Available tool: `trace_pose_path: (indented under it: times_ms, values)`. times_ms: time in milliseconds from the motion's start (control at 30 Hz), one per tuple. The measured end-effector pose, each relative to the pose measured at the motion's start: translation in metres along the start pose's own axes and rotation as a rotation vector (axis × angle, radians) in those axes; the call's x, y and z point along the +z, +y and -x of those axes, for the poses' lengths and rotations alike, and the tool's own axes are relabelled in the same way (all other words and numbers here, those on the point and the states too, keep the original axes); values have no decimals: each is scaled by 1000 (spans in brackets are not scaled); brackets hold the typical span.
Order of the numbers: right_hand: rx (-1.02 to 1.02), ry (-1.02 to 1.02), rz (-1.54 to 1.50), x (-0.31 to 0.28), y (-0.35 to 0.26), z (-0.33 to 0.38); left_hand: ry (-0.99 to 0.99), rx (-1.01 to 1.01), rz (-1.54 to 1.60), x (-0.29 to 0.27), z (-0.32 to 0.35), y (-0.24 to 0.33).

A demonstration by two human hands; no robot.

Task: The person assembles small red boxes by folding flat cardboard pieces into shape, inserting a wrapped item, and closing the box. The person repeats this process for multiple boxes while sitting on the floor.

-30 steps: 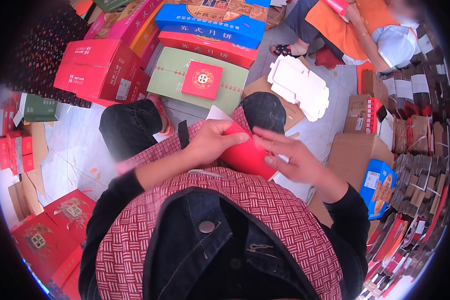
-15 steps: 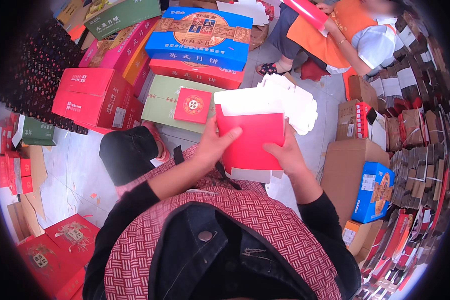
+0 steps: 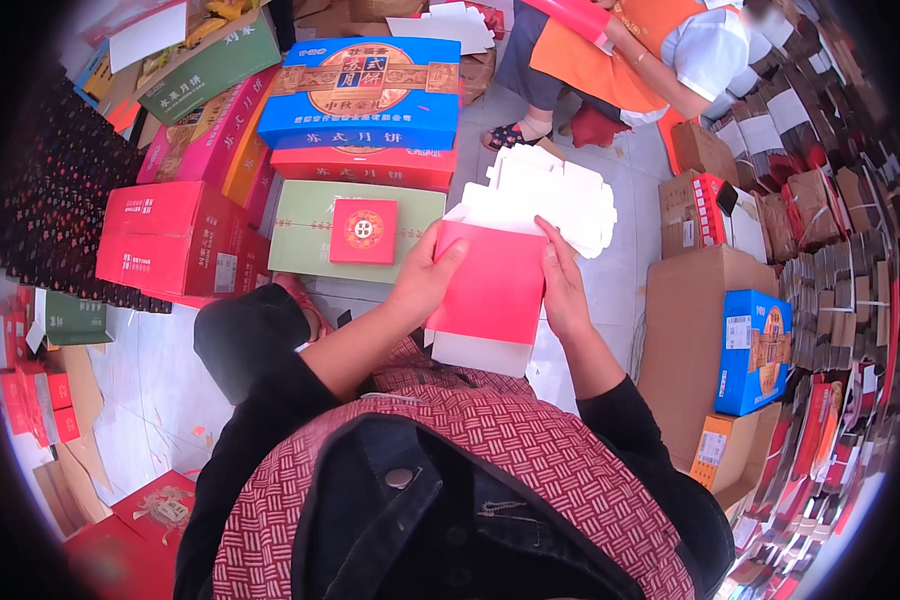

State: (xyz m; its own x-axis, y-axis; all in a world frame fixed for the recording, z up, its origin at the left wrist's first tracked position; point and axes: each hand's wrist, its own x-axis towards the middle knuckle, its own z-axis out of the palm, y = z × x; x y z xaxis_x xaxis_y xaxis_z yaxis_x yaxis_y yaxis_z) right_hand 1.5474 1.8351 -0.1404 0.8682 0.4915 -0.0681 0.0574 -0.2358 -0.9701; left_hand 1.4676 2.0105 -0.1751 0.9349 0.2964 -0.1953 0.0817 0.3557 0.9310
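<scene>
In front of my lap I hold a red folding carton (image 3: 492, 285) with white flaps at its lower end and upper left corner. My left hand (image 3: 422, 278) grips its left edge, thumb on the red face. Along the right edge lies my right hand (image 3: 565, 290), its fingers against the carton's side near the upper corner. Just beyond the carton is a pile of flat white die-cut cardboard pieces (image 3: 560, 195). A small red square box (image 3: 363, 230) with a round gold emblem rests on a pale green box (image 3: 305, 225) to the left.
A blue gift box (image 3: 360, 95) sits on a red one (image 3: 370, 168) ahead. Left stands a red carton (image 3: 160, 240). On the right are a brown carton (image 3: 680, 350), another blue box (image 3: 755, 350) and stacked flat cardboard (image 3: 810, 270). A person in an orange apron (image 3: 610, 50) sits ahead.
The large white flap at the carton's upper end no longer stands out beyond the red face. My right hand has shifted from the face to the upper right edge.
</scene>
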Motion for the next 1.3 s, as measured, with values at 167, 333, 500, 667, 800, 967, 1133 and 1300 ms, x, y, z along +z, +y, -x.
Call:
trace_pose_path:
  times_ms: [167, 333, 500, 667, 800, 967, 1133, 1300]
  values:
    - [229, -98, -227, -16, 40, -4, -179, -123, -60, -13, -6, 0]
    - [108, -70, -331, -9, 28, 4, -228, 146, -471, -22, -8, 8]
    - [-7, 148, -140, 6, 52, 2, -170, 134, -448, -21, -3, 5]
    - [54, 85, -466, 3, 60, 1, -99, 153, -346, -15, -3, -2]
    - [-162, 179, -473, 3, 53, 2, -77, 111, -6, -13, 3, -13]
    - [-385, -62, 152, -22, 19, -19, -72, 191, 129, -6, 4, -11]
    - [46, -751, 234, -31, -17, -68, -122, 151, 121, -4, 8, -11]
    - [129, -960, 245, -11, -30, -84, -116, 195, 81, -4, 7, -10]
